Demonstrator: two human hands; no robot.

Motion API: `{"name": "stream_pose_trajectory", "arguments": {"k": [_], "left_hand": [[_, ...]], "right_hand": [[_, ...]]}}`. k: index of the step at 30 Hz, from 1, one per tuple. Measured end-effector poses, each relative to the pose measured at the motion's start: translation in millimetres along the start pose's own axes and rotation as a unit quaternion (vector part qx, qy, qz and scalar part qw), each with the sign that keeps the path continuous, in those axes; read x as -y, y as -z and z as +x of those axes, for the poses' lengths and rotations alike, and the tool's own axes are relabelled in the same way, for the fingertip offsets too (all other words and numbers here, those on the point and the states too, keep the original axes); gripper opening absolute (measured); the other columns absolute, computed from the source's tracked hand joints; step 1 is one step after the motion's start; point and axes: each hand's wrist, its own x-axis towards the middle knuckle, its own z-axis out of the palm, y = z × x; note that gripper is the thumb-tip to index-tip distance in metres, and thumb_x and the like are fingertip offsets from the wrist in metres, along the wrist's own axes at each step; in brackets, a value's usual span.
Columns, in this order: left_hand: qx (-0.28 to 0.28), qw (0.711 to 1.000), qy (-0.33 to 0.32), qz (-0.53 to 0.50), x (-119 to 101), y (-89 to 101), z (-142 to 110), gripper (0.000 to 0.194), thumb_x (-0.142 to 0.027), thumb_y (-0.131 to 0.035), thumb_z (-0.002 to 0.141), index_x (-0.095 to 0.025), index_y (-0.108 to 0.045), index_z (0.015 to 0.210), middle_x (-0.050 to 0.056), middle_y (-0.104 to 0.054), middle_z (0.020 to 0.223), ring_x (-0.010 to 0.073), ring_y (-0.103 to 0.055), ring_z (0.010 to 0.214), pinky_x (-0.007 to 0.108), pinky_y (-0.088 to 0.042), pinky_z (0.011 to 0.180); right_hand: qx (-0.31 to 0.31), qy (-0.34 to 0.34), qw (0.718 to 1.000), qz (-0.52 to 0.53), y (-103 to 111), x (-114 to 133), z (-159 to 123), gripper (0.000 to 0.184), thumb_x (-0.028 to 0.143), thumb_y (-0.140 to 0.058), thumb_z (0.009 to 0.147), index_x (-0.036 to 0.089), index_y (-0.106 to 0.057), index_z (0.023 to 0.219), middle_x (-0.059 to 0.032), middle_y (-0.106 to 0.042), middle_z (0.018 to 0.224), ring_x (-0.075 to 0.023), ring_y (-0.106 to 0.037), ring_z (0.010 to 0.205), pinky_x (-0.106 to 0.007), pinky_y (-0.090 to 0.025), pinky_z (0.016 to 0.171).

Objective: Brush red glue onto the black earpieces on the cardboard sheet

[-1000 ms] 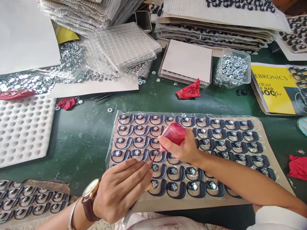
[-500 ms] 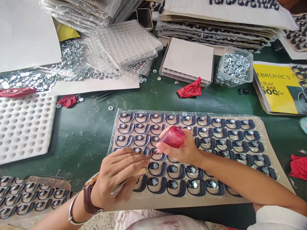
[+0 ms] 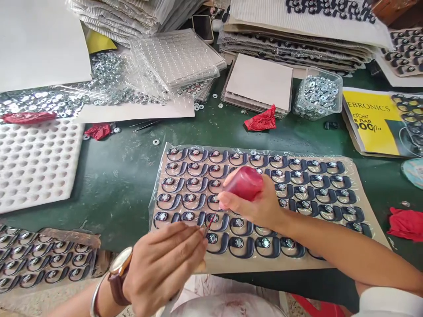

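My right hand point(image 3: 253, 200) is wrapped round a translucent squeeze bottle point(image 3: 246, 182) with red contents, tilted so its lower end points down and left. My left hand point(image 3: 168, 264) is closed on a thin tweezers-like metal tool point(image 3: 209, 225); its red tip reaches the round metal piece of one part, though I cannot tell whether they touch. Both hands are above a brown sheet point(image 3: 251, 263) under clear film. Rows of black curved parts point(image 3: 237, 244), each with a round metal piece, lie on it. The hands and right forearm hide some parts.
A clear tub point(image 3: 319, 94) of metal washers stands behind, near a red cloth scrap point(image 3: 261, 119). Loose washers point(image 3: 42, 103) and a white dimpled foam tray point(image 3: 36, 163) lie left. Another sheet of parts point(image 3: 42, 259) is at lower left. Stacked sheets point(image 3: 297, 44) stand at the back.
Both hands have moved slightly relative to the parts: the tool tip is now at a part one row nearer me. The view has shifted a little; both hands keep their holds.
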Motion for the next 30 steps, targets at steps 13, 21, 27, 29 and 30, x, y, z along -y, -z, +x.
{"name": "stream_pose_trajectory", "arguments": {"k": [13, 21, 27, 29, 30], "left_hand": [[0.004, 0.996, -0.034, 0.082, -17.8, -15.4, -14.2, 0.026, -0.013, -0.047, 0.097, -0.005, -0.07, 0.104, 0.012, -0.072, 0.111, 0.0222, -0.067, 0.112, 0.036, -0.05, 0.108], [0.0, 0.997, -0.022, 0.079, -18.6, -14.8, -15.1, 0.022, -0.013, -0.051, 0.095, -0.006, -0.07, 0.105, 0.012, -0.073, 0.111, 0.0226, -0.067, 0.112, 0.037, -0.052, 0.106], [0.01, 0.997, -0.018, 0.069, -17.8, -13.9, -13.9, 0.026, -0.014, -0.048, 0.096, -0.005, -0.07, 0.108, 0.014, -0.072, 0.114, 0.023, -0.067, 0.113, 0.037, -0.052, 0.107], [0.008, 0.998, -0.016, 0.064, -17.6, -13.4, -13.9, 0.026, -0.013, -0.048, 0.097, -0.005, -0.069, 0.108, 0.014, -0.072, 0.113, 0.0228, -0.067, 0.112, 0.037, -0.051, 0.108], [0.008, 0.998, -0.015, 0.063, -17.6, -13.1, -13.8, 0.026, -0.013, -0.048, 0.097, -0.004, -0.069, 0.107, 0.014, -0.072, 0.113, 0.0227, -0.067, 0.112, 0.037, -0.05, 0.108]], "right_hand": [[-0.013, 0.088, 0.996, -0.03, -16.7, -25.1, -14.2, 0.026, 0.037, -0.078, 0.077, 0.019, -0.059, 0.073, 0.0014, -0.063, 0.063, -0.0092, -0.055, 0.05, -0.022, -0.048, 0.048], [-0.039, 0.053, 0.996, -0.059, -14.0, -23.2, -14.9, 0.026, 0.037, -0.074, 0.081, 0.02, -0.057, 0.072, -0.0001, -0.064, 0.059, -0.0131, -0.06, 0.052, -0.025, -0.05, 0.05], [-0.042, 0.03, 0.996, -0.076, -12.7, -22.3, -14.7, 0.025, 0.042, -0.071, 0.083, 0.021, -0.059, 0.076, 0.0004, -0.063, 0.054, -0.0146, -0.06, 0.051, -0.028, -0.05, 0.05], [-0.046, 0.027, 0.996, -0.075, -12.4, -22.2, -14.8, 0.025, 0.042, -0.071, 0.083, 0.021, -0.06, 0.077, 0.0007, -0.062, 0.054, -0.0152, -0.06, 0.052, -0.029, -0.05, 0.05], [-0.05, 0.028, 0.996, -0.072, -12.3, -22.3, -15.0, 0.025, 0.043, -0.071, 0.083, 0.021, -0.06, 0.078, 0.0008, -0.062, 0.054, -0.0154, -0.06, 0.052, -0.03, -0.051, 0.05]]}}
